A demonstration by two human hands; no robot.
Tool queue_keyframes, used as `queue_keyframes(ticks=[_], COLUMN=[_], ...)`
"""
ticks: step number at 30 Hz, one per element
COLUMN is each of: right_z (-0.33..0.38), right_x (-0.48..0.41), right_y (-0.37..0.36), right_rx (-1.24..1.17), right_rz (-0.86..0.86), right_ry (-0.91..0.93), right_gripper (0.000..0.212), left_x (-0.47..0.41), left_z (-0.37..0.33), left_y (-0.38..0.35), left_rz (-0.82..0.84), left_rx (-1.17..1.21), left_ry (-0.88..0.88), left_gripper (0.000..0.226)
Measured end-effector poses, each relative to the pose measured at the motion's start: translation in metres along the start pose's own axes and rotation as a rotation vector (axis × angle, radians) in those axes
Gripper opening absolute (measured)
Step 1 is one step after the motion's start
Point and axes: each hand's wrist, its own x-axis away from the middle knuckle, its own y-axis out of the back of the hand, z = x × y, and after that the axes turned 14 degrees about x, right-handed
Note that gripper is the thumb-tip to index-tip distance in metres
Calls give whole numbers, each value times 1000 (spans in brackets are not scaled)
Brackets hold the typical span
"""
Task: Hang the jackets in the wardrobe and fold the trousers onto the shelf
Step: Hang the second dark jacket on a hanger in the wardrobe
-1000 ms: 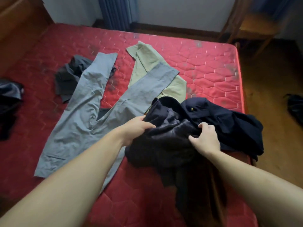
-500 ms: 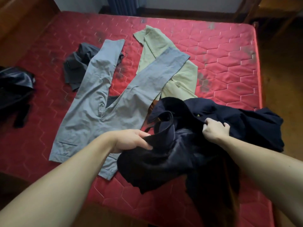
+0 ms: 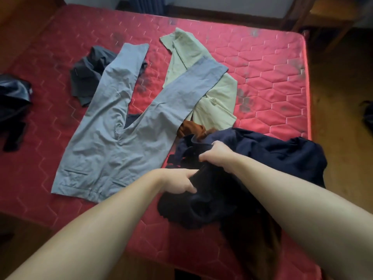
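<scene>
A dark navy jacket (image 3: 268, 152) lies bunched at the near right of the red mattress (image 3: 262, 63). My left hand (image 3: 178, 181) grips its zipper edge low down. My right hand (image 3: 217, 155) clutches the same edge near the collar, just above the left hand. Grey trousers (image 3: 119, 138) lie spread flat with legs apart in the middle of the bed. Pale green trousers (image 3: 214, 104) lie partly under one grey leg. A brown garment (image 3: 191, 129) peeks out beside the jacket's collar.
A crumpled dark grey garment (image 3: 86, 77) lies behind the grey trousers. A black garment (image 3: 13, 102) sits at the mattress's left edge. A wooden chair (image 3: 327, 19) stands beyond the far right corner, and a dark item (image 3: 368, 116) lies on the wooden floor at right.
My right hand has moved left to the jacket's collar edge, close to my left hand, which has slid down the zipper. The jacket is pulled nearer, uncovering the brown garment.
</scene>
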Motion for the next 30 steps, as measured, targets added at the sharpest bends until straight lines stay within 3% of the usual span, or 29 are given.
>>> queue_keyframes(ticks=[3,4,6,9,12,15,19,23,26,30], right_z=[-2,2,17,47,76,100,128,161,185,203], right_x=[-1,4,16,46,82,110,135,174,212,267], right_y=[8,13,23,41,60,85,140,196,217,240], right_rx=[-141,-175,-185,-114,15,98,-54,-249,-411,-664], right_rz=[-37,-62,-109,-86,-14,28,-1,-243,-376,-361], right_ry=[-20,-9,54,222,411,498,510,485,522,549], right_gripper=[19,13,3,11,22,17,11,15,11,27], left_x=[8,10,11,21,45,70,119,172,214,272], left_z=[5,2,-6,-29,-57,-83,-113,-138,-163,-198], left_y=[2,3,10,30,43,49,61,64,58,36], left_rz=[65,72,-76,-348,-309,-410,-724,-876,-864,-935], left_rx=[138,204,389,735,1072,1084,1058,961,1018,959], left_ry=[3,27,63,-15,-102,-165,-387,-555,-685,-848], left_gripper=[36,46,78,87,66,25,29,23,10,48])
